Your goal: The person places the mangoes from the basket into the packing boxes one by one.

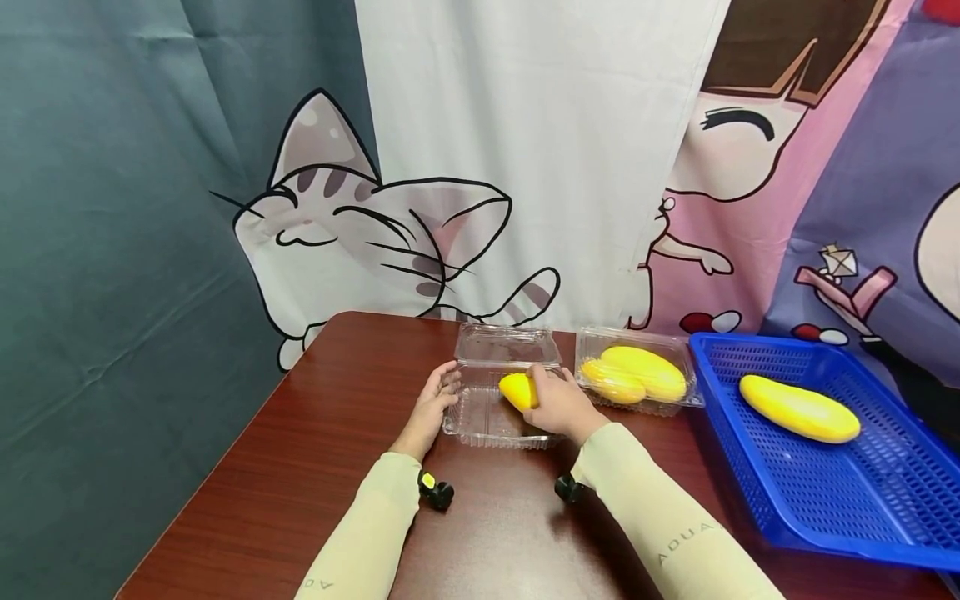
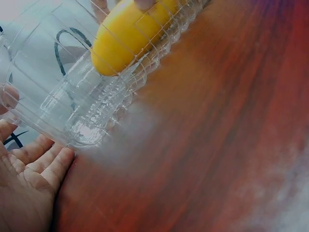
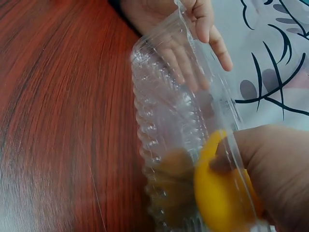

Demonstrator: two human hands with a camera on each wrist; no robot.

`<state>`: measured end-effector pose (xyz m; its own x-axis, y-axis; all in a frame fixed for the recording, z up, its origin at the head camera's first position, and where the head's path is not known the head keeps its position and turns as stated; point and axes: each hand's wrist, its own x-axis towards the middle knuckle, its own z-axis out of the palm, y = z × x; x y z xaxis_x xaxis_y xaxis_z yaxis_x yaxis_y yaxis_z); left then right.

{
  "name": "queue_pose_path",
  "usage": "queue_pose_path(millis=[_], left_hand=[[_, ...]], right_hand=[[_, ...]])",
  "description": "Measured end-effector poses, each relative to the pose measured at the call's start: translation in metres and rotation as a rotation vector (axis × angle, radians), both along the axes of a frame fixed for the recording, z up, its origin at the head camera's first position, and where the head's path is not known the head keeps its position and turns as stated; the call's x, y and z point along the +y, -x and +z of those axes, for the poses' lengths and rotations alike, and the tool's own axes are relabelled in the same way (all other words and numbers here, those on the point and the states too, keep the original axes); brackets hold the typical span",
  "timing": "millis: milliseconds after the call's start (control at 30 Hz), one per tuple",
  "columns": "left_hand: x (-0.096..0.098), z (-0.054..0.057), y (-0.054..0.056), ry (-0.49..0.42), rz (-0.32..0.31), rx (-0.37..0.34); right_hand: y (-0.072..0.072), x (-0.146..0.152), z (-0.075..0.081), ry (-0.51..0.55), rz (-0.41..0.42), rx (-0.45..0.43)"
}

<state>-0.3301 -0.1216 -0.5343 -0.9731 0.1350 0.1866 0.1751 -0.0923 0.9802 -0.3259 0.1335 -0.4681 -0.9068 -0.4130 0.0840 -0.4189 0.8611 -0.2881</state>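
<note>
Fruit [image 1: 514,389] points far-left lengthwise, near-right end hidden by right hand [image 1: 557,402], fingers gripping it; left hand [image 1: 432,405] fingers loosely extended beside box [image 1: 474,407].

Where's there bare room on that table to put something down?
The table is barest between its left edge and the left sleeve. A smaller patch lies between that and the right sleeve, in front of the open clear box. It's crowded where that box, the filled box and blue basket stand side by side.
</note>
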Motion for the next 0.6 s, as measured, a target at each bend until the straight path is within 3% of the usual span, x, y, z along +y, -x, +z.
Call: queue_pose_path(millis=[133,300,467,600], left_hand=[[0.002,0.0,-0.001,0.012,0.002,0.01],[0.003,0.0,-0.003,0.018,0.009,0.003],[0.001,0.006,-0.007,0.014,-0.003,-0.006],[-0.001,0.02,-0.014,0.008,-0.026,-0.017]], right_hand=[[0.001,0.013,0.01,0.063,0.074,0.024],[0.002,0.047,0.042,0.168,0.119,0.092],[0.005,0.11,0.073,0.185,0.006,0.165],[0.005,0.173,0.085,0.135,-0.143,0.203]])
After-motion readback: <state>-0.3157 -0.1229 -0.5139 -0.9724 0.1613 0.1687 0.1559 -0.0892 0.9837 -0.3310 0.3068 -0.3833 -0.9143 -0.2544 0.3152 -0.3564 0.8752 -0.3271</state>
